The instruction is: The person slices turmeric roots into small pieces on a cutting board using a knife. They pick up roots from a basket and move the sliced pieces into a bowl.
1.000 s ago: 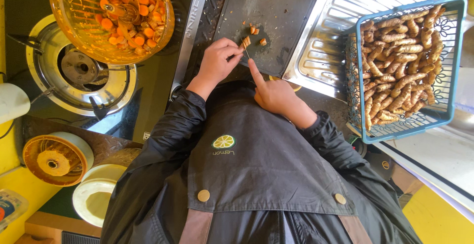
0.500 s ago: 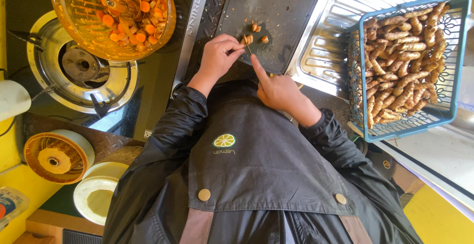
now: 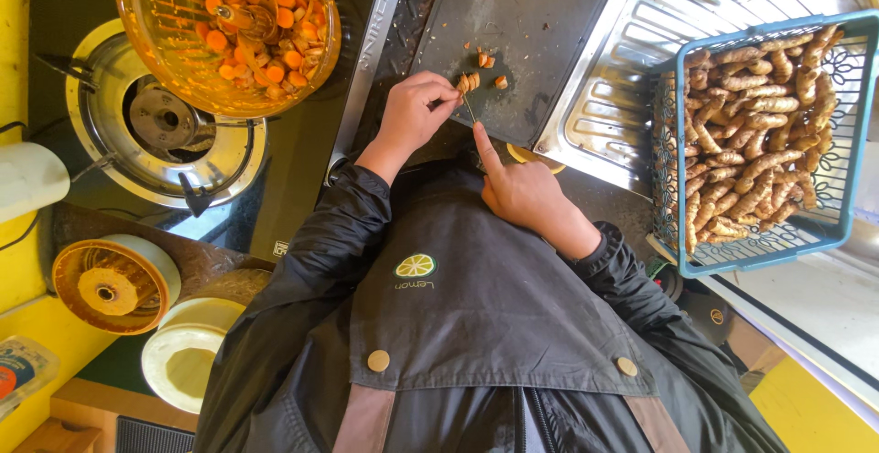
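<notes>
The fingers [image 3: 438, 96] of the left hand [image 3: 412, 116] are bunched together, pinching a small stub of orange root [image 3: 465, 83] against the dark cutting board [image 3: 531, 22] at upper centre. Just below it, the right hand [image 3: 520, 192] grips a knife [image 3: 470, 108], its forefinger stretched straight along the thin blade and the other fingers curled round a yellow handle [image 3: 536, 154]. The blade sits touching the stub, right beside the left fingertips.

The stub is short, so the edge could nick those fingertips if it rolls or the cut drifts sideways. The cut slices [image 3: 486, 59] lie loose just above and could skid off the board.

Outward: the board rests on a dark table beside a ribbed steel draining board [image 3: 632, 59]. A blue wire basket [image 3: 851, 141] of whole knobbly roots stands at the right. At upper left an orange bowl [image 3: 160, 59] of slices overhangs a gas burner [image 3: 160, 123] – a knock could tip it. Round tubs [image 3: 114, 283] sit at lower left, against yellow surfaces.
</notes>
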Motion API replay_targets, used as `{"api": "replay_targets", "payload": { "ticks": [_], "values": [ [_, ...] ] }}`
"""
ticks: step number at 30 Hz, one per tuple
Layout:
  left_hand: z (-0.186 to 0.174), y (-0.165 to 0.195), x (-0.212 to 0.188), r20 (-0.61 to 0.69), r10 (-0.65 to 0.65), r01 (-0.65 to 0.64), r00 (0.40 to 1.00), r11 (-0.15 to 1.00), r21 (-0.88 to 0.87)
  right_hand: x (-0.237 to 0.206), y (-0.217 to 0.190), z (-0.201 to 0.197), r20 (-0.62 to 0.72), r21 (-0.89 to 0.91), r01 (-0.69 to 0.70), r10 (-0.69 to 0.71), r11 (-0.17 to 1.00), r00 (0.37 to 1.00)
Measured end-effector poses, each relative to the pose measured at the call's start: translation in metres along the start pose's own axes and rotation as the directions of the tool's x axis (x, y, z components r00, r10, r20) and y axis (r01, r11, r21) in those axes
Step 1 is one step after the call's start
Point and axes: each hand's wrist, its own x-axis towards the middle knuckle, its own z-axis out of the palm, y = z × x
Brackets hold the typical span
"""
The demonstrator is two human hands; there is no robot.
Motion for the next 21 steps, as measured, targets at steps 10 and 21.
{"api": "replay_targets", "payload": {
  "ticks": [10, 21],
  "values": [
    [0.0, 0.002, 0.0, -0.002, -0.015, 0.015, 1.0, 1.0, -0.008, 0.015, 0.007, 0.02, -0.082, 0.027, 0.049, -0.046, 0.998, 0.996],
    [-0.002, 0.011, -0.005, -0.052, 0.072, -0.066, 0.996, 0.992, 0.103, 0.019, 0.02, 0.012, -0.001, 0.187, -0.029, 0.029, 0.982, 1.0]
  ]
}}
